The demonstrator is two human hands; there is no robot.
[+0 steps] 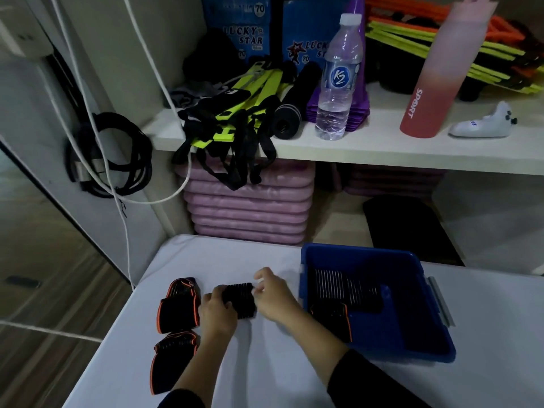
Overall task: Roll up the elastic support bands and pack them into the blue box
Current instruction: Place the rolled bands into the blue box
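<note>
A black ribbed elastic band [239, 300] lies on the white table, partly rolled. My left hand [217, 315] grips its left end and my right hand [275, 295] pinches its right end. Left of my hands lie two black support bands with orange edging, one [178, 304] farther and one [172, 360] nearer. The blue box [412, 313] stands to the right on the table. Inside it lie a black striped band [344, 287] and an orange-edged band [334, 318].
The white table [279, 375] ends close on the left. Behind it a white shelf [368, 148] carries a water bottle [338, 81], a pink sport bottle [438, 75], yellow-black straps [235, 113] and blue cartons. Pink mats [250, 207] are stacked below. Cables [109, 154] hang at left.
</note>
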